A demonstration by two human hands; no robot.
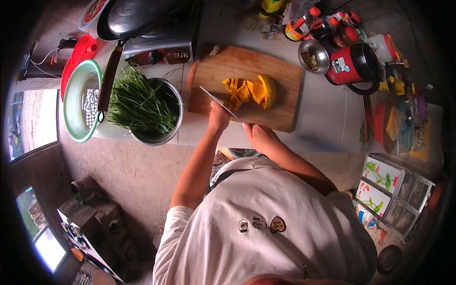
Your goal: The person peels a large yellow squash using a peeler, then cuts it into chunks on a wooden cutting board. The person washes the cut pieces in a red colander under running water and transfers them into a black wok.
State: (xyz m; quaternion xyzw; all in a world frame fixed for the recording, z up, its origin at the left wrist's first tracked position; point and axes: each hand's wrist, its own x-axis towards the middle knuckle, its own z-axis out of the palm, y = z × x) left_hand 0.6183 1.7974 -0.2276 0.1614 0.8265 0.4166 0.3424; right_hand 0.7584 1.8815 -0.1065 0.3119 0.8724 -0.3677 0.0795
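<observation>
A kitchen knife [217,100] slants over the near left part of a wooden cutting board [221,67], its handle in my right hand [262,137]. My left hand [218,117] is at the near edge of the board, close against the blade; whether it holds a piece is hidden. Just beyond the blade lie several cut chunks of orange pumpkin [242,93]. A larger pumpkin wedge [269,92] with its rind on rests to their right. At the board's far left corner is a small pale scrap [214,50].
Left of the board stands a metal bowl [181,117] heaped with long green leaves [139,99], beside a light green basin [67,107]. A wok [135,17] sits on the stove. To the right are a steel bowl of garlic [319,53], a red electric kettle [342,66] and sauce bottles [295,30].
</observation>
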